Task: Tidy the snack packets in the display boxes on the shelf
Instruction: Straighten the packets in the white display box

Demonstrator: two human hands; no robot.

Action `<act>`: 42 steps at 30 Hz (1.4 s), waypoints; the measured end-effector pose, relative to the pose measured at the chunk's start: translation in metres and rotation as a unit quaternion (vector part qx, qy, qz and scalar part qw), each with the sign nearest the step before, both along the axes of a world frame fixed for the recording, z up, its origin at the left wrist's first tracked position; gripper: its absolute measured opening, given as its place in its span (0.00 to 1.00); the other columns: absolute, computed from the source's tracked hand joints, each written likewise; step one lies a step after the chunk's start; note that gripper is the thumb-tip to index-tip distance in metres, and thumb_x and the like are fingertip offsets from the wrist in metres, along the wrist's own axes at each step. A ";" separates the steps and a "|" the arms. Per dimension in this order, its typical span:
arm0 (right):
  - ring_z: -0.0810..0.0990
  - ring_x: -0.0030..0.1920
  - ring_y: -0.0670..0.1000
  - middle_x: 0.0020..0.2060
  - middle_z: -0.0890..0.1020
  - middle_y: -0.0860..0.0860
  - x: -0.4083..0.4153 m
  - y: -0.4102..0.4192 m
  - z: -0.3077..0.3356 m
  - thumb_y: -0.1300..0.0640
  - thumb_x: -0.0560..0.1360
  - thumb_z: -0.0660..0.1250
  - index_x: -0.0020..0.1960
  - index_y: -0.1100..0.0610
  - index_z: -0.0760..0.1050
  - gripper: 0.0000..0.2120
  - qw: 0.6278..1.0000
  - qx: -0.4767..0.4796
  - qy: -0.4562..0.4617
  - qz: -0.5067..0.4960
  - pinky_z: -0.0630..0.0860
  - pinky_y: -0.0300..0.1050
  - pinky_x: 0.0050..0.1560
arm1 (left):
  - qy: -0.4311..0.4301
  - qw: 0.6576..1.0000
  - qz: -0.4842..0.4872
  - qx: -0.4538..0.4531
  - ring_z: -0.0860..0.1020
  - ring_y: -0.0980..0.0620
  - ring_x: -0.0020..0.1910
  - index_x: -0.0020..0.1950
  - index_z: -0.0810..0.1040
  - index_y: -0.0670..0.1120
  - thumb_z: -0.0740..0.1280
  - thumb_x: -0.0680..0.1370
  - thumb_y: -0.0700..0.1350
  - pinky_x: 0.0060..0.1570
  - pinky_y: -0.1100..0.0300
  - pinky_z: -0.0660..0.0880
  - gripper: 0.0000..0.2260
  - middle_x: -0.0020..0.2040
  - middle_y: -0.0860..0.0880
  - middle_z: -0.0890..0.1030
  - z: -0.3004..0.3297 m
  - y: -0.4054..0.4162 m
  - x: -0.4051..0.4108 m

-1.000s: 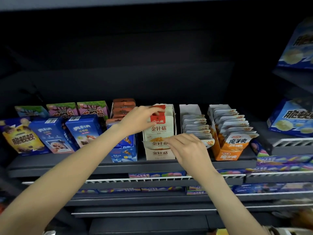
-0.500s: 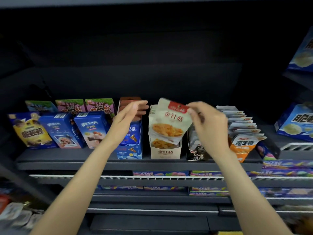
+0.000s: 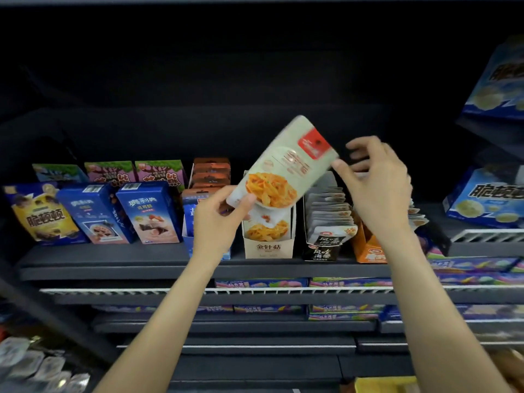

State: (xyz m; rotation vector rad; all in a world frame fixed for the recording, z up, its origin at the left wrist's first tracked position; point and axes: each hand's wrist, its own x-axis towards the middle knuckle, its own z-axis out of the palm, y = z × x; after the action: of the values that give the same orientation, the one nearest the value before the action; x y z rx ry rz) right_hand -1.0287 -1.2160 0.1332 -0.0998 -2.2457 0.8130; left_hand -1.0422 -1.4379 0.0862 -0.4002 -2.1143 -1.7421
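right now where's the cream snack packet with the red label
Centre of the head view, the tilted cream snack packet with the red label is above its beige display box, its lower corner pinched by the left hand.

shelf [image 3: 113, 260] dark | carries: blue cartons [image 3: 147, 214], cream display box [image 3: 268, 246], black display box [image 3: 321, 251]

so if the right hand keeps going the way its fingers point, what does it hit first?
Likely the lifted snack packet: the right hand points left at its red-labelled end, thumb close to touching it. Depth is unclear.
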 end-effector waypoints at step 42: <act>0.84 0.43 0.46 0.48 0.84 0.52 -0.019 0.014 -0.001 0.58 0.76 0.68 0.57 0.51 0.74 0.10 0.941 -0.203 -0.139 0.232 0.78 0.36 0.32 | -0.127 0.979 0.012 0.160 0.80 0.58 0.45 0.50 0.79 0.52 0.68 0.76 0.43 0.37 0.68 0.75 0.05 0.45 0.53 0.83 -0.027 0.020 0.002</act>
State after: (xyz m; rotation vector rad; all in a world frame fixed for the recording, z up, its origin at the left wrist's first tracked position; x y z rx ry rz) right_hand -1.0480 -1.2020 0.1319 0.1375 -2.3596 1.6010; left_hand -1.0400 -1.4180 0.0592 -0.0640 -1.9341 -2.1705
